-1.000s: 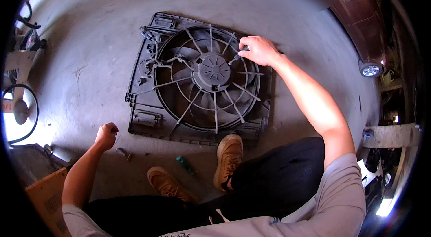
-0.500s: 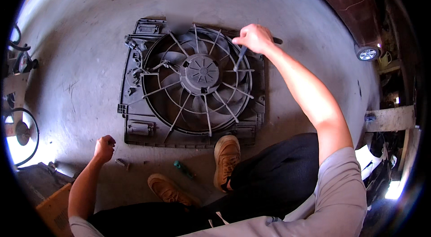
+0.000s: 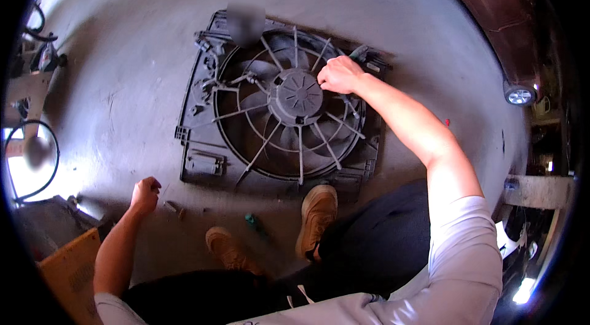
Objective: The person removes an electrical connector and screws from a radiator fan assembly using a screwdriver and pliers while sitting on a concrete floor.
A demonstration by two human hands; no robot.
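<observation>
A dark, dusty radiator fan assembly lies flat on the floor, its spoked guard meeting at a round motor hub. My right hand is closed above the guard, just beside the hub's upper right edge. It grips a slim dark-handled tool, mostly hidden behind the fingers; its exact kind cannot be made out. My left hand hangs over the floor off the assembly's lower left corner. Its fingers are curled, and whatever they may hold is hidden. A teal-handled screwdriver lies on the floor between my feet and the assembly.
Small metal pieces lie near my left hand. My brown shoe stands close to the assembly's near edge. At left are a cardboard box and a black hose loop. A brown car stands at upper right, cluttered shelving beyond.
The view has turned, so the fan assembly appears further right and tilted. My right hand has moved from the guard's right rim inward to the hub. My left hand stays nearly in place.
</observation>
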